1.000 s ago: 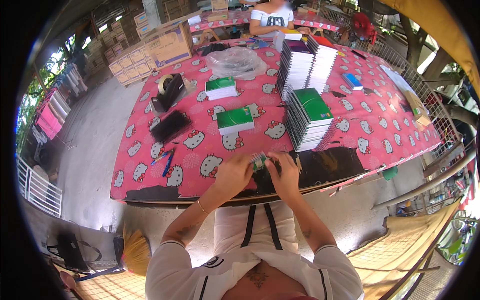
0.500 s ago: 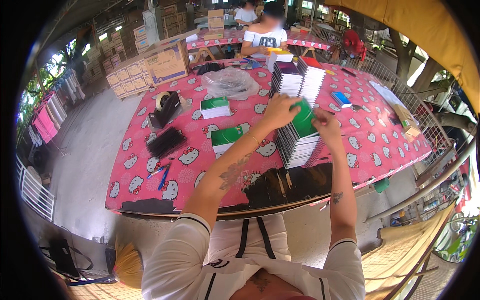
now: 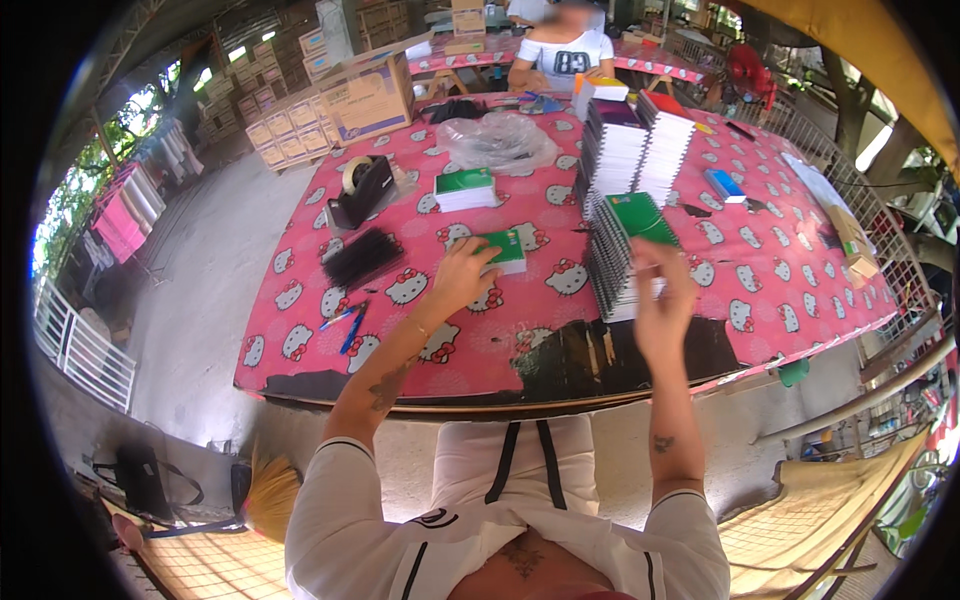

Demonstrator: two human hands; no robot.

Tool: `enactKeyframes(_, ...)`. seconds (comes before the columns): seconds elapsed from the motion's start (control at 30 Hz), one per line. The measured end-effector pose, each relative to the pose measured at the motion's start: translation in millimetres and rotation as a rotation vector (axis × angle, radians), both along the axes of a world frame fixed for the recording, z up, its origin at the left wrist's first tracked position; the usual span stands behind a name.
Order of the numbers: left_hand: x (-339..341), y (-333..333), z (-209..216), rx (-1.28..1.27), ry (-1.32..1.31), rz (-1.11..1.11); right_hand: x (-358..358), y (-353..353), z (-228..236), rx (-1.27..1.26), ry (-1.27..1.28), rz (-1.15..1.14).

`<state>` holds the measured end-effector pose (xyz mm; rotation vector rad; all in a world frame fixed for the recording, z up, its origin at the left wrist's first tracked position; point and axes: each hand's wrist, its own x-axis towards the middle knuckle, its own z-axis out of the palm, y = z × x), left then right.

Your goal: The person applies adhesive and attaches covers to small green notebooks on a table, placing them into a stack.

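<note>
My left hand (image 3: 462,277) reaches over the pink patterned tablecloth (image 3: 760,270) and rests its fingers on a small green and white stack of booklets (image 3: 503,250). My right hand (image 3: 662,296) is raised in front of the near stack of green spiral notebooks (image 3: 622,250), fingers loosely apart, holding nothing I can see. A second small green stack (image 3: 466,188) lies farther back. Tall stacks of white-edged notebooks (image 3: 636,148) stand behind the near one.
A black tape dispenser (image 3: 360,190), a black bundle (image 3: 362,257) and blue pens (image 3: 345,322) lie at the left. A clear plastic bag (image 3: 500,140) and a cardboard box (image 3: 368,98) are at the back. Another person (image 3: 560,45) sits at the far side. A railing (image 3: 85,350) stands at left.
Both hands went from the table's near edge up to the notebook stack. Now the left hand has shifted left onto the small green stack and the right hand has drawn back.
</note>
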<state>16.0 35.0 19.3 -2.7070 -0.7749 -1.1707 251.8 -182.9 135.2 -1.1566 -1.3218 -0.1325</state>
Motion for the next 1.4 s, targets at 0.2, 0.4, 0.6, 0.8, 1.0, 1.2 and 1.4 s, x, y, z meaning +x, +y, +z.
enactKeyframes(0.2, -5.5, 15.3, -25.9, -0.141, 0.058, -0.012, -41.0, 61.2, -115.6, -0.362, 0.183, 0.314)
enactKeyframes(0.4, 0.0, 34.1, -3.5, -0.369, 0.056, -0.029, -22.7, 121.0, -180.5, -0.581, 0.193, 0.187)
enactKeyframes(0.6, -8.3, 37.7, -9.2, -0.44, 0.004, 0.058, -40.7, 160.1, -174.2, -0.603, 0.187, 0.175)
enactKeyframes(0.8, -5.5, 34.8, -3.9, -0.534, 0.009, 0.108, -45.7, 169.2, -177.8, -0.6, 0.185, 0.149)
enactKeyframes(1.0, -0.5, 32.7, -2.5, -0.563, 0.007, 0.148, -45.0, 168.3, -179.5, -0.59, 0.186, 0.139)
enactKeyframes(1.2, 8.0, 31.8, -8.9, -0.485, -0.091, 0.154, -40.2, 170.3, -176.7, -0.607, 0.159, 0.107)
enactKeyframes(1.4, -0.4, 33.6, -14.6, -0.509, -0.125, 0.181, -49.4, 173.9, -161.1, -0.569, -0.056, -0.058)
